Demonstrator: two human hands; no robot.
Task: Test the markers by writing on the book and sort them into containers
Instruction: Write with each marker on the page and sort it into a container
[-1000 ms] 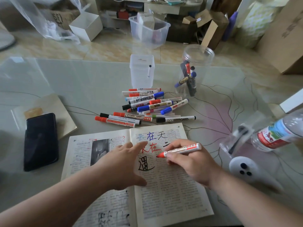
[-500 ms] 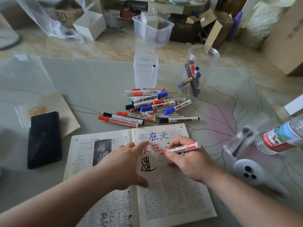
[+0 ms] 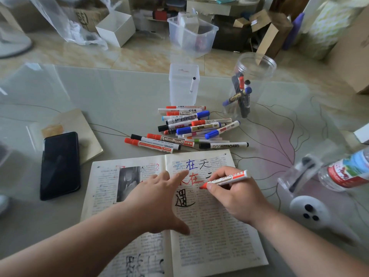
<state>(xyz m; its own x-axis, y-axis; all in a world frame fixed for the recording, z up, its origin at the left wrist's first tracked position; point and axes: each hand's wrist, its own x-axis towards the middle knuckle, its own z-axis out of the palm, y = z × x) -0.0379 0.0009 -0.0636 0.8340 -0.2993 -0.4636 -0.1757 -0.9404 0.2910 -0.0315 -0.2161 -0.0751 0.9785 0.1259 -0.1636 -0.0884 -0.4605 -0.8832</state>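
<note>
**A:** The glass table (image 3: 119,92) fills the shot. Its far edge runs straight across, with open glass from the far-left corner in to the middle.

**B:** The open book (image 3: 219,246) lies at the near edge, centre, and its lower pages run out of view. Big handwritten characters in blue, black and red sit on the right page.

**A:** Near the left edge a black phone (image 3: 60,164) lies partly on a tan notebook (image 3: 83,124), well apart from the book with a lane of glass between. At the right edge a water bottle (image 3: 347,172) lies tilted and blurred.

**B:** Two containers stand upright toward the far edge. The round jar (image 3: 253,62) is right of centre with several markers standing inside. The square container (image 3: 183,84) at centre shows one marker.

**A:** Between the containers and the book's top edge lies the marker pile (image 3: 191,126), overlapping and mostly crosswise. Its nearest pens lie just beyond the page.

**B:** The left hand (image 3: 157,202) presses flat across the spine, fingers spread wide, thumb out, forefinger reaching toward the red writing.

**A:** The right hand (image 3: 237,198) has thumb and fingers curled in a pinch around the red marker (image 3: 227,179). Its barrel slants up to the right, and its red tip is at the right page, just beside the red characters.
</note>
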